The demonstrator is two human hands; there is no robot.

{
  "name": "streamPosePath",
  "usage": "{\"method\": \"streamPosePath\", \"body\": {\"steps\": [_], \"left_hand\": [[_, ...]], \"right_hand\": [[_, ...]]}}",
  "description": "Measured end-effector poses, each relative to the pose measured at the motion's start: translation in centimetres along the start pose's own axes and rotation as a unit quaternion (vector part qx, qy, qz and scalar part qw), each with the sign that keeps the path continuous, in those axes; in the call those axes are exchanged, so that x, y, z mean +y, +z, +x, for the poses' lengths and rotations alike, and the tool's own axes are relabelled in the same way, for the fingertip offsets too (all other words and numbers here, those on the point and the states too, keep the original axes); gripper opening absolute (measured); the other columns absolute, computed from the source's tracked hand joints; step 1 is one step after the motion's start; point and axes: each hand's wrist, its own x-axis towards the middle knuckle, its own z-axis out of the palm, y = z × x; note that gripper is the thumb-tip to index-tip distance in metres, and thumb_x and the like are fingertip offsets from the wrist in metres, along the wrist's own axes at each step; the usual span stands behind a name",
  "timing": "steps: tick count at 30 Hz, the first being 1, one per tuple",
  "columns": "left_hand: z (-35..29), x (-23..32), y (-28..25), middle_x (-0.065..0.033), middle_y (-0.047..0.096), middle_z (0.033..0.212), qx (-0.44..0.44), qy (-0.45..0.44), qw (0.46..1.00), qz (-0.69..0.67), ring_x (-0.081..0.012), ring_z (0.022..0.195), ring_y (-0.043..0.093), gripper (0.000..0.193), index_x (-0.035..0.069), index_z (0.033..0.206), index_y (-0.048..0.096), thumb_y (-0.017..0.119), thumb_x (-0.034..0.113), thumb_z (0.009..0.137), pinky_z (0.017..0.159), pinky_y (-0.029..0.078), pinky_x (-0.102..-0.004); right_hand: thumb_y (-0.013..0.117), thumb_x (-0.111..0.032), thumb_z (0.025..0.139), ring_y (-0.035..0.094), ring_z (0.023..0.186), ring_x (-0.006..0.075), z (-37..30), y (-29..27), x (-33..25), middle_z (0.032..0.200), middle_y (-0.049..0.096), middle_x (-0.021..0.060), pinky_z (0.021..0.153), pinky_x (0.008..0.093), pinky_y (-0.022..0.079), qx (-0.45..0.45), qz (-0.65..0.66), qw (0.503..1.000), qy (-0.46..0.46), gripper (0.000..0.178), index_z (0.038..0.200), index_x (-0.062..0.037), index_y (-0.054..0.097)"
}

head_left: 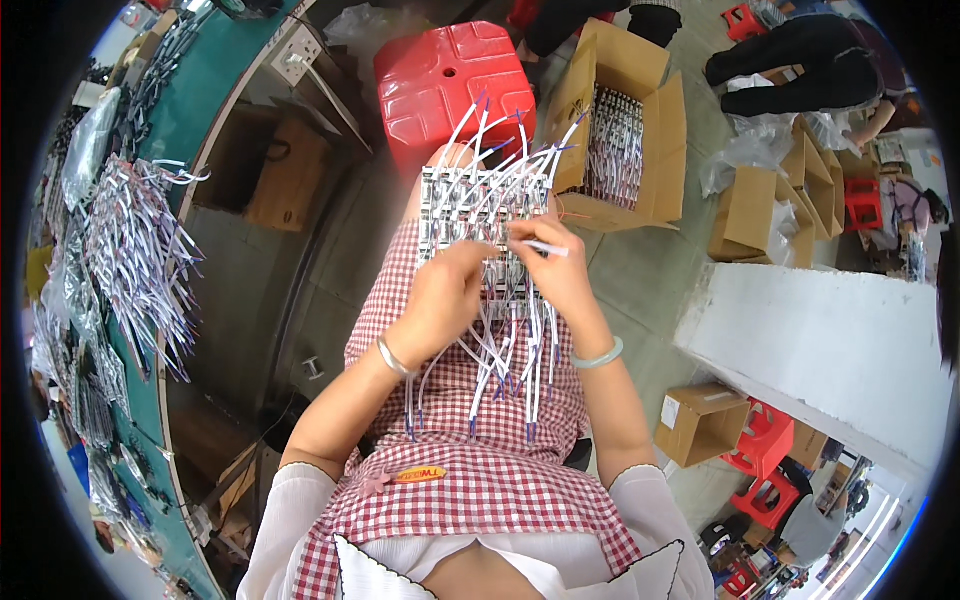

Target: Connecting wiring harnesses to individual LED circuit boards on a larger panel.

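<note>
We count one left hand (445, 295), one right hand (562, 280), two bracelets (597, 359), one checked apron (500, 500), one red stool (455, 100) just ahead and one carton (663, 160) of circuit boards (612, 150); the boards on our lap (440, 215) are too small to number.

Across my lap, over my checked apron (470, 512), lies a panel of small circuit boards (470, 212), white wires (534, 395) trailing past its far and near edges. My left hand (450, 295) bends over its middle; my right hand (556, 272) pinches a white wire (548, 248). Ahead stands a red stool (450, 100), near an open cardboard box (661, 150); a wire bundle (140, 255) lies on the green bench (200, 92).
</note>
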Motion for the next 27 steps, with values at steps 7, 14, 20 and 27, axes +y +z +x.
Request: {"method": "streamPosePath", "body": {"steps": [7, 14, 20, 27], "left_hand": [[4.8, -2.6, 0.5, -0.0249, 0.067, 0.096, -0.013, -0.021, 0.994, 0.108, -0.0414, 0.092, 0.065, 0.022, -0.003, 0.106, 0.067, 0.063, 0.008, 0.087, 0.080, 0.052, -0.0462], [5.4, -2.9, 1.9, -0.0199, 0.070, 0.095, -0.028, -0.033, 0.994, 0.101, -0.0358, 0.080, 0.069, 0.022, -0.001, 0.105, 0.068, 0.068, 0.008, 0.085, 0.073, 0.054, -0.0413], [1.0, -2.8, 1.3, -0.0105, 0.059, 0.076, -0.066, 0.146, 0.975, 0.154, -0.0306, 0.067, 0.064, 0.009, 0.005, 0.092, 0.065, 0.064, 0.008, 0.083, 0.060, 0.052, -0.0406], [-1.3, -3.4, 1.5, -0.0085, 0.060, 0.077, -0.111, 0.170, 0.955, 0.215, -0.0263, 0.070, 0.064, 0.016, 0.003, 0.092, 0.063, 0.059, 0.006, 0.076, 0.061, 0.053, -0.0376]], "right_hand": [[0.069, -0.001, 0.081, 0.069, 0.090, 0.0289, -5.0, 0.1, -0.5, 0.093, 0.071, 0.0117, 0.078, 0.0381, 0.054, -0.007, -0.224, 0.954, -0.199, 0.016, 0.097, -0.0039, 0.071], [0.065, -0.002, 0.078, 0.066, 0.109, 0.0291, -8.3, 0.0, -1.4, 0.113, 0.070, 0.0154, 0.089, 0.0389, 0.052, -0.051, -0.305, 0.926, -0.217, 0.028, 0.107, -0.0011, 0.069], [0.075, -0.014, 0.080, 0.066, 0.110, 0.0286, -8.7, -2.0, -3.3, 0.118, 0.069, 0.0144, 0.093, 0.0402, 0.051, -0.105, -0.201, 0.961, -0.160, 0.032, 0.109, -0.0027, 0.069], [0.071, -0.010, 0.083, 0.067, 0.091, 0.0272, -6.4, -5.0, -3.8, 0.091, 0.071, 0.0118, 0.085, 0.0349, 0.052, -0.131, 0.094, 0.982, -0.094, 0.014, 0.089, 0.0021, 0.070]]}}
